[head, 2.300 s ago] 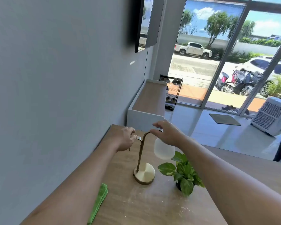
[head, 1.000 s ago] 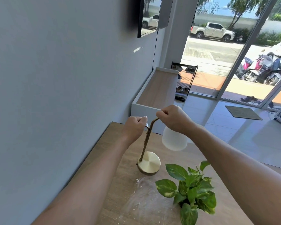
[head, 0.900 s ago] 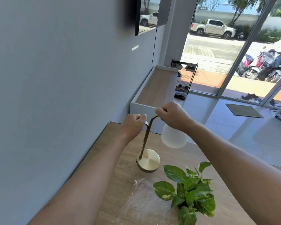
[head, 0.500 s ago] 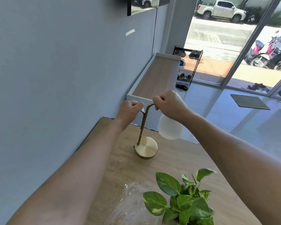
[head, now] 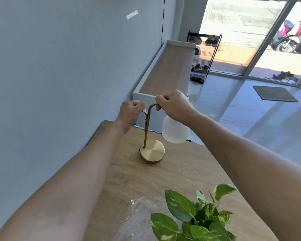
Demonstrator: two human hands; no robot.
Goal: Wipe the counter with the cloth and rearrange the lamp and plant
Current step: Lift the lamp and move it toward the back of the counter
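Now we see the wooden counter [head: 189, 173] running along the grey wall [head: 59, 66], its far end just short of a lower white bench [head: 165, 70] with a wood top. Near the counter's near edge stands the plant [head: 195, 216], its green and cream leaves spreading over the surface, the pot cut off by the bottom of the view. Beside it, toward the wall side, a pale dusty smear [head: 137, 213] marks the wood. Close to the counter's far edge, near the wall side, the lamp [head: 152, 151] rests on its round brass base, its thin stem rising upright and bending over to a frosted white globe [head: 175, 130] that hangs out beyond the base. Our right hand [head: 174, 106] is clenched around the bent top of the stem, just above the globe. Our left hand [head: 131, 113] is curled into a fist beside the stem, pinching a small pale piece that juts from it; we cannot tell what that piece is.
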